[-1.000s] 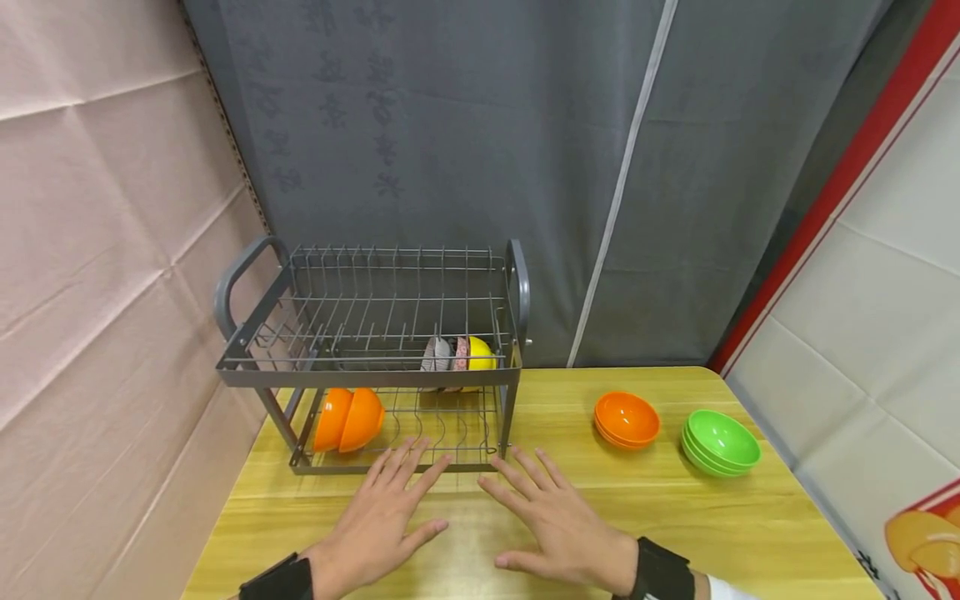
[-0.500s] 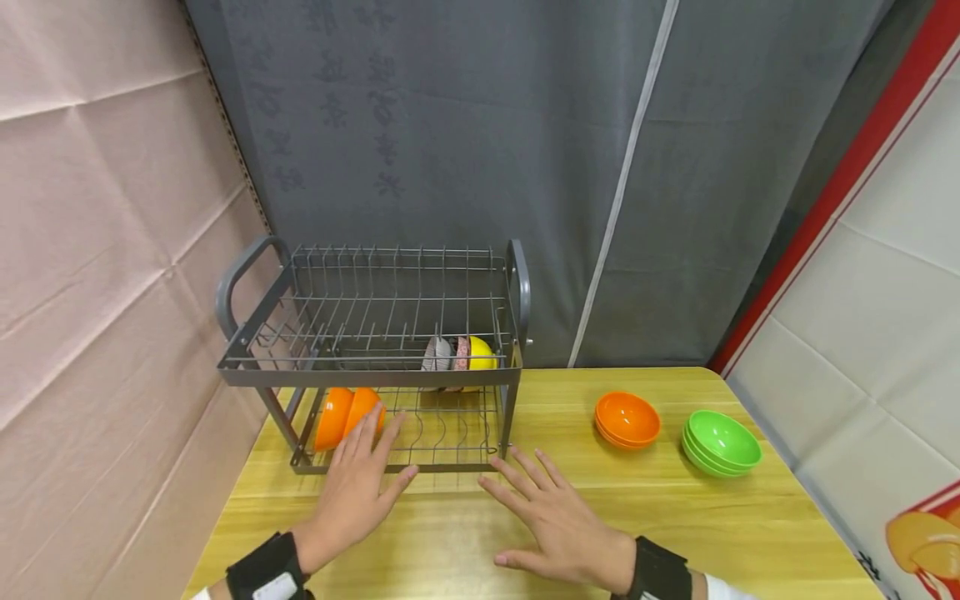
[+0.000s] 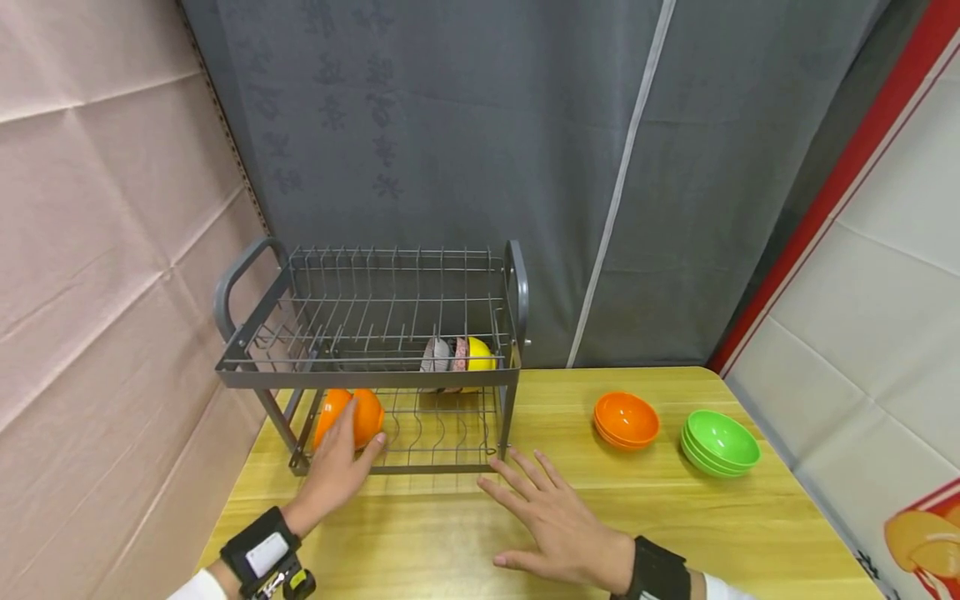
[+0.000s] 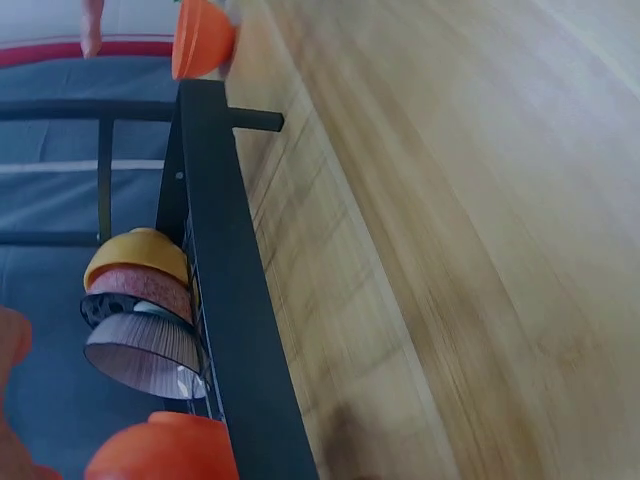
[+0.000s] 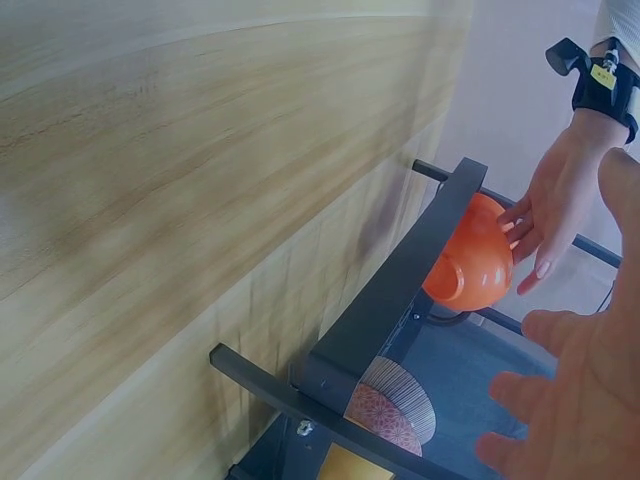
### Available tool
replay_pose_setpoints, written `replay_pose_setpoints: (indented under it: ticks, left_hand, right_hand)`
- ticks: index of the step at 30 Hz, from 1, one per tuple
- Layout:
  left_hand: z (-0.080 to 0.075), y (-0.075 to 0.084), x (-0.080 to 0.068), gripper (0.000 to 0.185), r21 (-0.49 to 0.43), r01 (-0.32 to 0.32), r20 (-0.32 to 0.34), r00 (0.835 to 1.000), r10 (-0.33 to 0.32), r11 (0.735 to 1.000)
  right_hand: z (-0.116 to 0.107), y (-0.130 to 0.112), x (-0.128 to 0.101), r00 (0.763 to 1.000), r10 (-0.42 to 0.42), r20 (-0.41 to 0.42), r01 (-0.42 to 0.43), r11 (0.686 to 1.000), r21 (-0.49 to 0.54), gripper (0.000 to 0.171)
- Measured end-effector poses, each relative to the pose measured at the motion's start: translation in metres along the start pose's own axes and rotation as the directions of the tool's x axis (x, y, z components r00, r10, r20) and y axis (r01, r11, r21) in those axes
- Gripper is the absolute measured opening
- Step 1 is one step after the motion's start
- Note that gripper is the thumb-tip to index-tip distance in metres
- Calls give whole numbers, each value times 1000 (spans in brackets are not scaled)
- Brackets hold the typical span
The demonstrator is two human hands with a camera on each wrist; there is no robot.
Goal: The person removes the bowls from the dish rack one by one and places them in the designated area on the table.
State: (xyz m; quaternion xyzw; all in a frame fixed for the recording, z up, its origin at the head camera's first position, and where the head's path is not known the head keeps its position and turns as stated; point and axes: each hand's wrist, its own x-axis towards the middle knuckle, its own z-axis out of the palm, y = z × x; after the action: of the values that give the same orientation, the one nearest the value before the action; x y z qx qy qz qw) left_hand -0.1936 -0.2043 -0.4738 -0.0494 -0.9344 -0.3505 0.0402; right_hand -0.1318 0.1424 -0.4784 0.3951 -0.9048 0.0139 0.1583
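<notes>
I'm likely starting a pickup: left hand [image 3: 336, 473] at the left orange bowls [image 3: 368, 417], fingers parted, right hand [image 3: 549, 523] wide. Next needs gripping

In the rack [image 3: 367, 379], two bowls [image 3: 369, 417] sit left of further bowls [image 3: 461, 350], seemingly behind.

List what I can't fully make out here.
Head view: racked orange bowls, partly behind the left hand.
Head view: yellow bowl, crossed by the rack's front rail.
Head view: insides of the lower green bowls, covered by the top green bowl.
Left wrist view: left hand, mostly cut off by the left edge.
Right wrist view: right hand, cut off by the right edge.
</notes>
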Motion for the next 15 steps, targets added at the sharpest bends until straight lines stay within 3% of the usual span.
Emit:
replay_pose_setpoints:
  ticks: [8,15]
  left_hand:
    - [-6,-11,10,66,-106,143,34,990,-140,984]
    - [-8,-17,12,41,-117,143,3,990,-144,983]
  right_hand:
    - [0,2,0,1000,-13,-10,13,1000,-8,86]
    - [0,1,1,1000,-2,1,2,1000,8,86]
